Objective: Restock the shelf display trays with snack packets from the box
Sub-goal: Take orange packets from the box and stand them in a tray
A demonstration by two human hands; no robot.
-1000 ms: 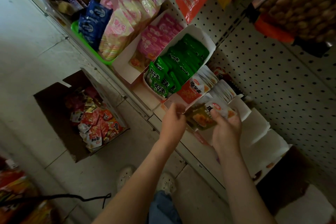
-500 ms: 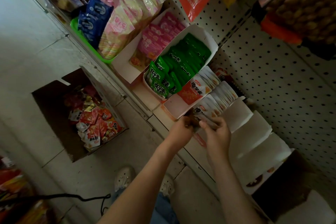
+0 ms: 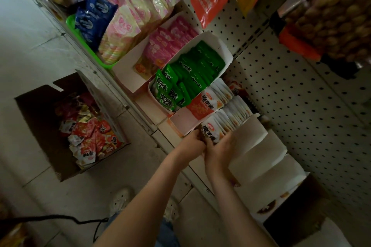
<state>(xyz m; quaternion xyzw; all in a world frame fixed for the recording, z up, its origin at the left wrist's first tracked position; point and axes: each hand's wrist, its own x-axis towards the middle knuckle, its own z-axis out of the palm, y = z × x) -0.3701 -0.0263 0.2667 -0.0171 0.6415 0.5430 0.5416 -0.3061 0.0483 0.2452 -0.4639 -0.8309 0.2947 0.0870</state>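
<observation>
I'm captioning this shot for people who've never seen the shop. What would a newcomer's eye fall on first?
The bright green packets filling a white tray stand out most, mid-frame. Just below, the left hand and right hand meet, gripping white packets at the front of their row. On the floor to the left, an open cardboard box holds a jumble of red packets.
</observation>
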